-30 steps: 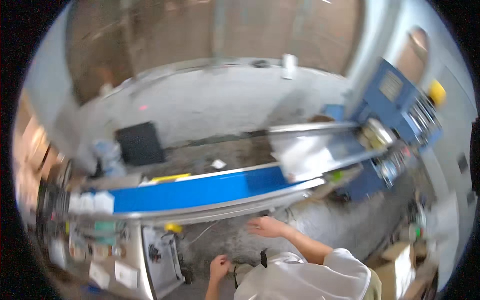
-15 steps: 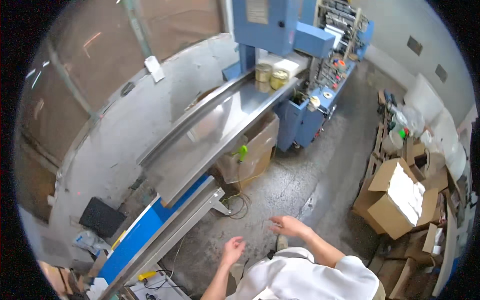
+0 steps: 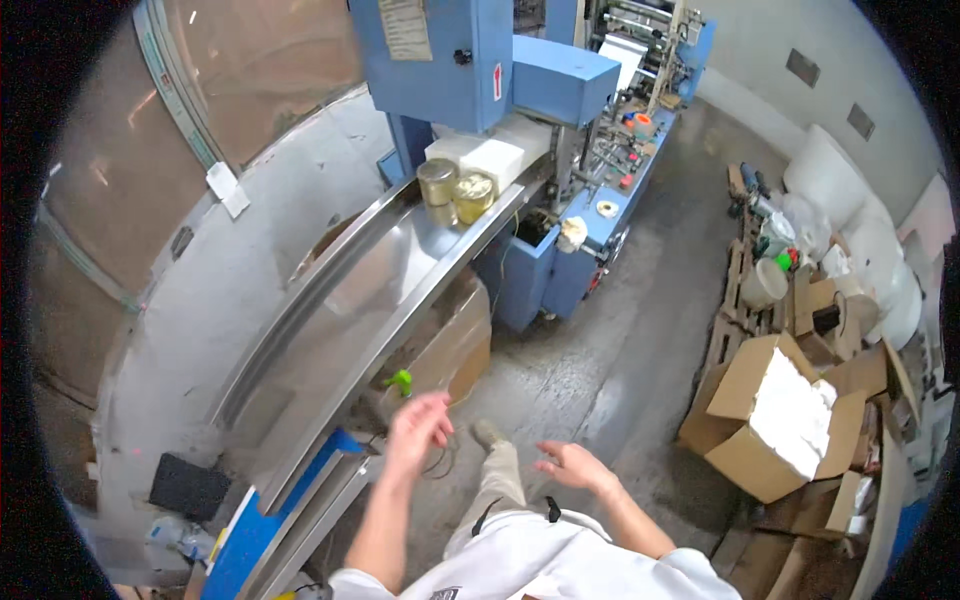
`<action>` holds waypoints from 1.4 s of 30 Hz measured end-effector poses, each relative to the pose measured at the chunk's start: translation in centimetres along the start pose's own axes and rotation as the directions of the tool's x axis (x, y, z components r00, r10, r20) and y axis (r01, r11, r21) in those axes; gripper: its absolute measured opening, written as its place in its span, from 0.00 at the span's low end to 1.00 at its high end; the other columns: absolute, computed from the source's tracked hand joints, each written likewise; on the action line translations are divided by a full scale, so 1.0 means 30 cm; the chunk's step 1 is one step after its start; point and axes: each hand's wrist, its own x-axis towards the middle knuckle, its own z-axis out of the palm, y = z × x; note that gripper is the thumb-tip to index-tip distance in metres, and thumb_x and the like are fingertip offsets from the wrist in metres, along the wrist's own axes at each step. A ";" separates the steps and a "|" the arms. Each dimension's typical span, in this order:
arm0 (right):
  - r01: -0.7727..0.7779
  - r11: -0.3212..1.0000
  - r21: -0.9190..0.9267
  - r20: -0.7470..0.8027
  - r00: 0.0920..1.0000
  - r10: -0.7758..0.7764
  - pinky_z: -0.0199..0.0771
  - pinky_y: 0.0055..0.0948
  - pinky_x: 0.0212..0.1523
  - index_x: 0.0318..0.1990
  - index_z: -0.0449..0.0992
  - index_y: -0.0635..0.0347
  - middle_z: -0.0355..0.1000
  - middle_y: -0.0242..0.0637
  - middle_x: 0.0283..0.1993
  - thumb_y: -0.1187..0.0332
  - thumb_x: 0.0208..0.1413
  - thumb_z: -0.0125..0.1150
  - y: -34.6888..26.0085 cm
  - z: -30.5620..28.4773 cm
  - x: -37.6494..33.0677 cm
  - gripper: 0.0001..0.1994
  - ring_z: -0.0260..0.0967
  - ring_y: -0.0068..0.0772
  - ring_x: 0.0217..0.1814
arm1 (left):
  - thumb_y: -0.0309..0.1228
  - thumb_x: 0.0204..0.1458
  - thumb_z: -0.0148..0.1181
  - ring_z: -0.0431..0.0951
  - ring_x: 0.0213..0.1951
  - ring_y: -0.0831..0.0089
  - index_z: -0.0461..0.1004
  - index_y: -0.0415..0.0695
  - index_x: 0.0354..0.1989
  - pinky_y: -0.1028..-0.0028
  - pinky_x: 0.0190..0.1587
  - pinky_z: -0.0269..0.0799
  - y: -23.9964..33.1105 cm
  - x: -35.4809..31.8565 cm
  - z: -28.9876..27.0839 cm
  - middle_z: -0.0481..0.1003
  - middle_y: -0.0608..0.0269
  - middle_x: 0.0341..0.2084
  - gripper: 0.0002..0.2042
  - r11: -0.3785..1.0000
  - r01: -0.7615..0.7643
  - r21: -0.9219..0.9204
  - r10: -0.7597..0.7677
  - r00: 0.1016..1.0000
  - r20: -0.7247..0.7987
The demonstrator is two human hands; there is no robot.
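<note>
My left hand (image 3: 418, 432) is raised in front of me beside the steel chute (image 3: 300, 370), its fingers loosely curled and nothing visible in it. Lower and to the right, my right hand (image 3: 572, 466) hangs over the floor with its fingers apart and empty. Neither hand touches anything. Two glass jars with pale contents, one jar (image 3: 437, 185) and a nearer jar (image 3: 474, 197), stand close together at the far end of the chute. Behind them lies a white block-like thing (image 3: 491, 158).
A blue machine (image 3: 435, 70) stands at the chute's far end, tools on its side. A blue conveyor belt (image 3: 270, 540) runs below the chute's near end. A bright green object (image 3: 401, 381) shows under the chute. To the right sits an open carton (image 3: 745, 462) with white contents.
I have stepped forward, so the machine and jars appear nearer. My left hand has risen toward the chute; my right hand stays low and empty.
</note>
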 end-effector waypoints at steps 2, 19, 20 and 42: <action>-0.104 0.994 0.023 -0.014 0.994 0.105 0.72 0.39 0.54 0.59 0.70 0.63 0.73 0.52 0.55 0.55 0.58 0.60 -0.040 -0.111 0.045 0.27 0.72 0.49 0.57 | 0.36 0.62 0.55 0.72 0.23 0.82 0.71 0.42 0.54 0.81 0.28 0.69 0.158 0.237 -0.021 0.76 0.66 0.28 0.16 0.985 -0.165 -0.058 0.163 0.986 -0.035; -0.112 0.993 -0.043 -0.231 0.968 0.100 0.74 0.36 0.51 0.57 0.71 0.66 0.75 0.52 0.51 0.64 0.58 0.62 -0.157 -0.797 0.733 0.22 0.74 0.47 0.52 | 0.57 0.54 0.57 0.63 0.61 0.42 0.46 0.23 0.65 0.55 0.63 0.61 0.477 1.811 -0.141 0.54 0.24 0.61 0.48 0.826 -0.034 -0.563 -0.073 0.983 -0.167; -0.123 0.991 -0.046 -0.239 0.965 0.108 0.74 0.36 0.51 0.57 0.71 0.66 0.75 0.52 0.51 0.64 0.58 0.62 -0.179 -0.849 0.806 0.22 0.74 0.47 0.52 | 0.58 0.54 0.57 0.64 0.60 0.43 0.46 0.17 0.63 0.57 0.63 0.62 0.564 1.766 -0.064 0.56 0.24 0.60 0.50 0.785 -0.125 -0.607 0.076 0.992 -0.106; 0.830 0.291 -0.476 0.324 0.473 -0.819 0.70 0.47 0.51 0.63 0.63 0.54 0.63 0.58 0.52 0.67 0.37 0.70 -0.426 -1.284 1.716 0.39 0.64 0.58 0.52 | 0.42 0.63 0.52 0.78 0.49 0.58 0.66 0.39 0.54 0.63 0.50 0.77 0.222 1.317 0.050 0.75 0.47 0.46 0.20 0.870 -0.288 -0.401 -0.090 0.706 -0.703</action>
